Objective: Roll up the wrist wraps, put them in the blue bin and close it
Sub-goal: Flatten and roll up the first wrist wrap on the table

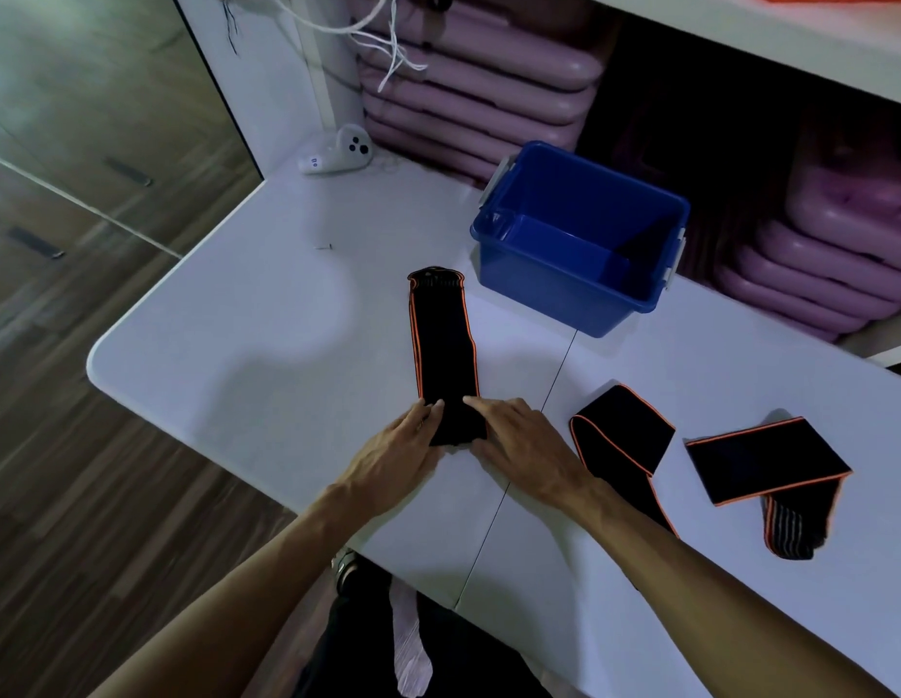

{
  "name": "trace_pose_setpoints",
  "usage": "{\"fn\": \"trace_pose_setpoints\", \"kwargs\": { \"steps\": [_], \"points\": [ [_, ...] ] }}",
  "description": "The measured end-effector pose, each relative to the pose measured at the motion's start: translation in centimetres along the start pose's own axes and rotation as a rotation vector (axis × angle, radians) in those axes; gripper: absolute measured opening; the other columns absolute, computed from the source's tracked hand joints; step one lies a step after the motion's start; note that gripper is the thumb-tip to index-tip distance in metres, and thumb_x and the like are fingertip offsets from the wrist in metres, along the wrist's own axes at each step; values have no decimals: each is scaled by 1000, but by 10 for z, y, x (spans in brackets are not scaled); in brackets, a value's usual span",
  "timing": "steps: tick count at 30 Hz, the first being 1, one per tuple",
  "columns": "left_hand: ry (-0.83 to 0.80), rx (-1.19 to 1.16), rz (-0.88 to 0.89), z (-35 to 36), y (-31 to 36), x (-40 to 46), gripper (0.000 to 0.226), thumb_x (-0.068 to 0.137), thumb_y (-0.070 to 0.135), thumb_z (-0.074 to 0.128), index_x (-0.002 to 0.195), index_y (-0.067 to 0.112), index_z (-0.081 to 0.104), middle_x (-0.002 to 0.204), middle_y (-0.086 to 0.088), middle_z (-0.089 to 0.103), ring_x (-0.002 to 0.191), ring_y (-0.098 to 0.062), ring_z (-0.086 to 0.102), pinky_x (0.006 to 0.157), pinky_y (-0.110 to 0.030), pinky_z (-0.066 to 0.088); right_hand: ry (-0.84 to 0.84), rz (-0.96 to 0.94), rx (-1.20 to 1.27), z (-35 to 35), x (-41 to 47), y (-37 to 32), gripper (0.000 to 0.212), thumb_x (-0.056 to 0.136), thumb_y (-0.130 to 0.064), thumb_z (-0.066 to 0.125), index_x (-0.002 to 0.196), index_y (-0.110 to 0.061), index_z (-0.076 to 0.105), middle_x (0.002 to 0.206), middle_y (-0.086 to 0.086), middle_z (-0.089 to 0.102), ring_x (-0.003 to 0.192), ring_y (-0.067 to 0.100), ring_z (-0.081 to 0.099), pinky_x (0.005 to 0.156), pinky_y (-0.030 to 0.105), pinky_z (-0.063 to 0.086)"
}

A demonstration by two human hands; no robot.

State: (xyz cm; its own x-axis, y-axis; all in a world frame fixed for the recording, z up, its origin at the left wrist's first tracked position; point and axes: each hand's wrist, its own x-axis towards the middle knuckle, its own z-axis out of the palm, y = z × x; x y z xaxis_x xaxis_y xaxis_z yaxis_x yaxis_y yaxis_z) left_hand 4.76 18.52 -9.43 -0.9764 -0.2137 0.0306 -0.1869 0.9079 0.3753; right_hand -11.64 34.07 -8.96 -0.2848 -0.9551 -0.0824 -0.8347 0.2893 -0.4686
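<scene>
Both hands, left hand and right hand, are pinching the near end of a flat wrist wrap on the desk, near the blue bin; uneven rolling is risking a crooked, loosening roll.

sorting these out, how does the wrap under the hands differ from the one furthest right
The wrap under the hands lies stretched out straight and flat; the far-right wrap is folded over itself. Both hands grip the straight one's near end; the far-right one lies untouched, its striped end showing. Both are black with orange edging.
</scene>
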Motion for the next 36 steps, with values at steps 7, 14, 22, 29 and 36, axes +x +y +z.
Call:
{"fn": "trace_pose_setpoints", "kwargs": {
  "steps": [7,14,22,29,36],
  "points": [
    [57,-342,-170,-13,-5,10,41,96,40,40,123,10,48,100,-10,69,83,-28,65,66,-31,46,-37,65,86,-5,17,6,48,100,-49,32,134,-21,52,127,-5,60,115,17,45,94,37,43],
    [96,-473,-367,-16,-8,27,30,95,30,53,80,3,55,67,-12,59,60,-27,53,57,-34,40,-12,214,285,-6,38,2,26,103,-32,45,93,-20,65,93,-5,57,92,21,47,83,28,35],
    [38,-404,-597,-9,-10,32,36,92,38,57,74,7,55,85,-6,50,75,-27,54,68,-34,42,88,296,448,-6,49,-10,17,96,-26,60,105,-12,64,93,-2,68,85,10,63,74,19,49],
    [228,-428,-627,-22,-16,43,36,85,41,64,108,14,55,105,-2,51,94,-14,48,77,-29,41,169,261,259,1,46,-18,14,101,-29,48,110,-26,59,97,-1,61,90,14,57,74,30,51],
    [166,-525,-976,-18,-19,73,26,84,29,67,65,12,64,64,-3,62,66,-24,59,55,-28,37,120,242,145,2,35,-22,33,100,-42,45,126,-26,58,108,-1,58,104,18,53,79,34,52]
  ]
}}
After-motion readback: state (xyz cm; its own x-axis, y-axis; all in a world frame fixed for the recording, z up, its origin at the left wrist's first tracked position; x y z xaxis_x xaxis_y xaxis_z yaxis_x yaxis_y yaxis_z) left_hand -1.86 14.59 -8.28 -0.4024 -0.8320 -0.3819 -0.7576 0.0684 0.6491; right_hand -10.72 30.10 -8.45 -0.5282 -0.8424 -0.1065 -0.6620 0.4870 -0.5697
